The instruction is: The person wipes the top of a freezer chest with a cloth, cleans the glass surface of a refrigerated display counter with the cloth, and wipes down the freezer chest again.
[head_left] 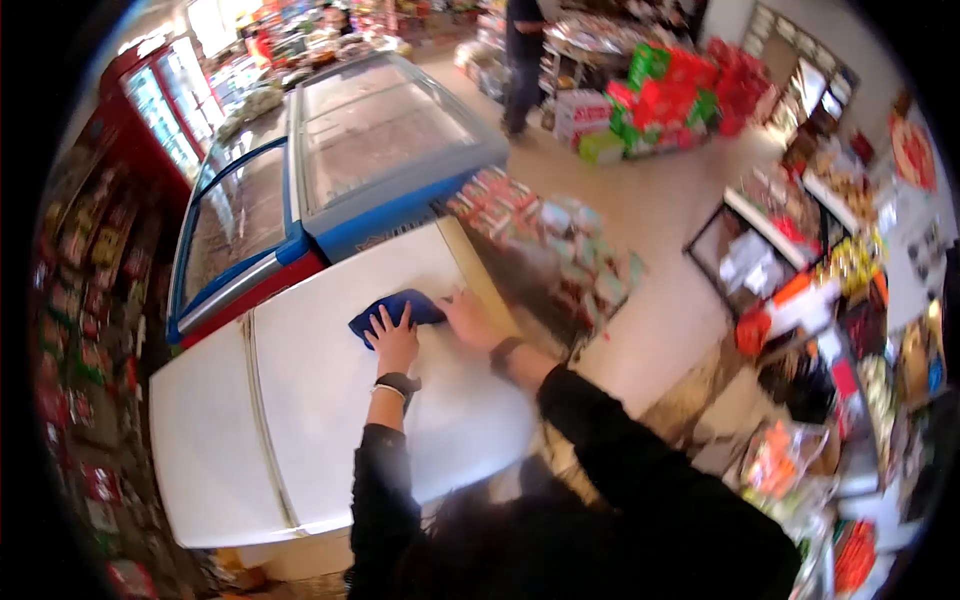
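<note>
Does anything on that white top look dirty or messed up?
The seam across the white top looks brownish, possibly from grime or wear. I see no spill or break there.

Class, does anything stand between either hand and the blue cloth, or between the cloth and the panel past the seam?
Nothing visible stands between the left hand and the blue cloth: it rests on it. The right hand is at its edge, nothing visible between. Toward the panel, only the seam crosses the way.

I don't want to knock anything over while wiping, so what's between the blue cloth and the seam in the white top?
Nothing; the head view shows the white top bare from the blue cloth to the seam.
</note>
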Motion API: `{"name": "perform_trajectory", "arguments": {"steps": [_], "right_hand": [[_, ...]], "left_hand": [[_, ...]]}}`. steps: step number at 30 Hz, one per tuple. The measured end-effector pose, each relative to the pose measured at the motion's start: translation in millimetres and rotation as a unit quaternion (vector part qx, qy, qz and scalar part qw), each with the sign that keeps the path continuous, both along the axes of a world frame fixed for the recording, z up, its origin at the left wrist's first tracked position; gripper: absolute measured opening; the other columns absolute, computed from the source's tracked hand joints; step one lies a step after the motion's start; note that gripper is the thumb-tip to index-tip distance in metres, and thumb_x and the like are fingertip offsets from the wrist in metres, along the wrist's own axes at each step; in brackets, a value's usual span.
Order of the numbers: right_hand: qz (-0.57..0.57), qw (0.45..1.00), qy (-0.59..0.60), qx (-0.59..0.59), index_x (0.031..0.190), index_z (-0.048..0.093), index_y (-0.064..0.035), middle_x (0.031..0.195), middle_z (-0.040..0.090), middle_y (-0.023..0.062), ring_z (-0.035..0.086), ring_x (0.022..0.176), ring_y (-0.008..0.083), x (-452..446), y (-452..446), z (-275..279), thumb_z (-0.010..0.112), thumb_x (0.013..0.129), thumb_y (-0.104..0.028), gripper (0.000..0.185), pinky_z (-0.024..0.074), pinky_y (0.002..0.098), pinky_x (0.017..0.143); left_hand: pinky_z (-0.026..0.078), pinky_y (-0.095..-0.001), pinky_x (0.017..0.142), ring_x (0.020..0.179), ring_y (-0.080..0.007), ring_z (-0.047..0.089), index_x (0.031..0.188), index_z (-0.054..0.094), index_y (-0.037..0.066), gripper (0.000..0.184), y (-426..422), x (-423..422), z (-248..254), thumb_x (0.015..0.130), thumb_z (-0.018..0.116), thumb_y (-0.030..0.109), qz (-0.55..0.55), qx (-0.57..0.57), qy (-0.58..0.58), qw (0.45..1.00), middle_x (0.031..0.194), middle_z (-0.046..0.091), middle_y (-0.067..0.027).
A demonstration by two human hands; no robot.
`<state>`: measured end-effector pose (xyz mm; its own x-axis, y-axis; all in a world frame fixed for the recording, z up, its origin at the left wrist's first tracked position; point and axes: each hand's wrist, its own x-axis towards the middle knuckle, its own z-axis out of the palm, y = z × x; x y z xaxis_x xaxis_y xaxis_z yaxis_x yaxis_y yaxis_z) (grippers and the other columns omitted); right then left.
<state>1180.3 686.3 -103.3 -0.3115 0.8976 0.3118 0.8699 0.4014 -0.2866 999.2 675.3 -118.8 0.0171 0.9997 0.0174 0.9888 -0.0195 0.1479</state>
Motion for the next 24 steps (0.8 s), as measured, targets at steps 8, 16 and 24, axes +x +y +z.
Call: {"name": "perform_trajectory", "arguments": {"steps": [8, 16, 24], "right_hand": [[-0.014, 0.989, 0.128, -0.076, 0.115, 0.067, -0.0189, 0.095, 0.056, 0.0164, 0.053, 0.09, 0.0349, 55.7, -150.3, 11.8, 0.06, 0.07, 0.001, 0.049, 0.0445, 0.0417, 0.078], [-0.047, 0.951, 0.28, -0.119, 0.114, 0.069, -0.0185, 0.091, 0.054, 0.011, 0.053, 0.087, 0.0291, 72.2, -299.9, 8.8, 0.053, 0.069, 0.007, 0.054, 0.0442, 0.0373, 0.076], [-0.195, 0.923, 0.3, -0.139, 0.112, 0.07, -0.0179, 0.092, 0.054, 0.0119, 0.053, 0.09, 0.0309, 185.6, -377.6, -13.4, 0.054, 0.074, 0.007, 0.048, 0.0449, 0.0377, 0.076]], "left_hand": [[0.025, -0.0652, 0.104, 0.137, -0.0436, 0.029, 0.142, 0.041, 0.036, 0.049, -144.1, -11.7, 13.4, 0.094, 0.051, 0.036, -0.163, -0.004, -0.022, 0.986, 0.152, 0.029, -0.018], [0.024, -0.0542, 0.111, 0.138, -0.0385, 0.03, 0.126, 0.056, 0.012, 0.034, -210.8, -6.1, 58.3, 0.097, 0.047, 0.027, -0.26, -0.121, -0.109, 0.952, 0.145, 0.042, -0.0151], [0.047, -0.0469, 0.071, 0.077, -0.0394, 0.061, 0.111, 0.059, 0.006, 0.026, -245.8, 153.8, 107.1, 0.097, 0.046, 0.025, -0.346, -0.203, -0.075, 0.913, 0.082, 0.065, -0.0196]]}}
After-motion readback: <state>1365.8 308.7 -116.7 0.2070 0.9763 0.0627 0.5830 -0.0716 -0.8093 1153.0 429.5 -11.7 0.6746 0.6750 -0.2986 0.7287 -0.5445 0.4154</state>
